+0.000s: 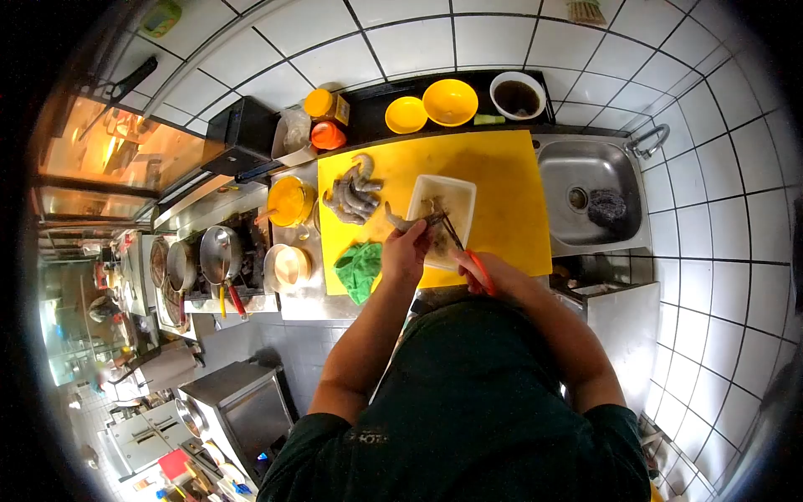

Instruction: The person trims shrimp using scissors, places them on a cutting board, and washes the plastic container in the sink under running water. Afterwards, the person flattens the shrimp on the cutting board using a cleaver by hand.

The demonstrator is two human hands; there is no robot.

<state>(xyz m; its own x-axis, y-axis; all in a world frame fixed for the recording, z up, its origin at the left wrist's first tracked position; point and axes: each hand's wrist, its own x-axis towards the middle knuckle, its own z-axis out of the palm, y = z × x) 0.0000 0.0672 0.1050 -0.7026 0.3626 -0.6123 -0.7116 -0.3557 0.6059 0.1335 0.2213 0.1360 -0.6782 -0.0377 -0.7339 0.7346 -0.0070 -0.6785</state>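
My left hand [407, 250] is closed on a grey raw shrimp [396, 219], whose body sticks out past my fingers toward the upper left. In my right hand [495, 274] is a pair of scissors with red handles [479, 269]; the dark blades point up and left, at the shrimp's end by my left fingertips. Below them stands a white rectangular tray [471, 197] with brownish bits and liquid inside. A pile of shrimp [351, 197] lies on the yellow cutting board [502, 163], left of the tray. A crumpled green cloth [358, 271] rests near the board's lower left corner.
Two yellow bowls [450, 102] and a white bowl of dark liquid [516, 95] stand on the back shelf. To the right is a steel sink [554, 171] holding a dark scrubber [606, 207]. Pans [220, 251] sit on the stove at left, beyond a yellow container [290, 202].
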